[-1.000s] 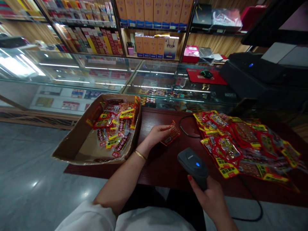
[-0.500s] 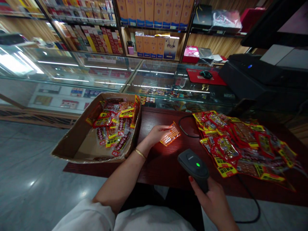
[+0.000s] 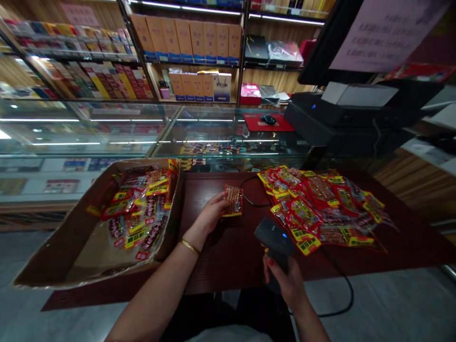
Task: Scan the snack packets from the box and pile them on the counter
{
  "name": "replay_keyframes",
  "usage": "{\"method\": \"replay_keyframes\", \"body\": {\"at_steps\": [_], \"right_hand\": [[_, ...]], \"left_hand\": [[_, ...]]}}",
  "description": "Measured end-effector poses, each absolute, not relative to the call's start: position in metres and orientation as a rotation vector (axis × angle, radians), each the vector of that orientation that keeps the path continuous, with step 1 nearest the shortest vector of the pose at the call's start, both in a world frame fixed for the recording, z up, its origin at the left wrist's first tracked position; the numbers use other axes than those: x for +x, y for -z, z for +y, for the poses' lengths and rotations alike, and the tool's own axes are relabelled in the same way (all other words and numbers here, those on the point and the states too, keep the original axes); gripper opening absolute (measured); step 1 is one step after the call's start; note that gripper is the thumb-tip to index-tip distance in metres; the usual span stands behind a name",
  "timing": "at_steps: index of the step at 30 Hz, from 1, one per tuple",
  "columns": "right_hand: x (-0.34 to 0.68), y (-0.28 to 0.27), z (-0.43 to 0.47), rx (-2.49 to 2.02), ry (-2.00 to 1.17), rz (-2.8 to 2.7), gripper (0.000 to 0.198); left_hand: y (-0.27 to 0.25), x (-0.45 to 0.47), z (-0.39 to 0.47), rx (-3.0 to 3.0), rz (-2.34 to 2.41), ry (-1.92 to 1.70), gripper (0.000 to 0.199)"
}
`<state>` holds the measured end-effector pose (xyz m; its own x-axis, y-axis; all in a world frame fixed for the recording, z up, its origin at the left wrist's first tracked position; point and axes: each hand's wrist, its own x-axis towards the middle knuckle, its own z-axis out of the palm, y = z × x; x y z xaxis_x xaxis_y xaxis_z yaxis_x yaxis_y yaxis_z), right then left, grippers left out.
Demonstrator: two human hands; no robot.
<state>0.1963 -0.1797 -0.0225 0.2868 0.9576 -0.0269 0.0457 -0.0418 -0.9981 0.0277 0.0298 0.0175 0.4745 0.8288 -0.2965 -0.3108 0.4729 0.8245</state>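
Note:
Pinched at its left edge by my left hand is a small snack packet, clear with a red and yellow border, held just over the dark red table. My right hand is wrapped round the handle of a black barcode scanner, its head pointing toward the packet and a blue light showing on top. To the right lies a wide pile of similar snack packets. On the left, an open cardboard box holds more packets, mostly toward its far end.
Behind the table runs a glass display counter with a mouse on a red mat. A black machine and a monitor stand at the back right. The scanner's cable loops past the table's front edge.
My view has swung to the right. The packet in my left hand now sits more upright, without the orange glow on it. The scanner's light has turned from green to blue.

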Motion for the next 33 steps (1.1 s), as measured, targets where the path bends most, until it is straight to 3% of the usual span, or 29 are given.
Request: {"method": "replay_keyframes", "body": {"at_steps": [10, 14, 20, 25, 27, 29, 33], "right_hand": [[0.202, 0.027, -0.184, -1.324, -0.979, -0.975, 0.044], [0.202, 0.026, -0.186, -1.333, -0.968, -0.947, 0.042], [0.205, 0.029, -0.197, -1.362, -1.020, -0.855, 0.037], [0.213, 0.038, -0.197, -1.393, -1.103, -0.820, 0.038], [0.214, 0.038, -0.196, -1.399, -1.131, -0.807, 0.037], [0.214, 0.037, -0.195, -1.394, -1.145, -0.783, 0.040], [0.211, 0.034, -0.193, -1.350, -1.140, -0.747, 0.046]], "left_hand": [[-0.071, 0.189, 0.075, 0.888, 0.623, -0.604, 0.022], [-0.081, 0.199, 0.067, 0.974, 0.716, -0.575, 0.018], [-0.105, 0.058, -0.012, 1.393, 0.687, -0.921, 0.030], [-0.135, -0.111, -0.040, 1.688, 1.386, -1.122, 0.033], [-0.136, -0.171, -0.035, 1.796, 1.721, -0.971, 0.038], [-0.131, -0.212, -0.027, 1.918, 1.945, -0.586, 0.035], [-0.120, -0.227, -0.025, 2.064, 2.016, 0.056, 0.034]]}}
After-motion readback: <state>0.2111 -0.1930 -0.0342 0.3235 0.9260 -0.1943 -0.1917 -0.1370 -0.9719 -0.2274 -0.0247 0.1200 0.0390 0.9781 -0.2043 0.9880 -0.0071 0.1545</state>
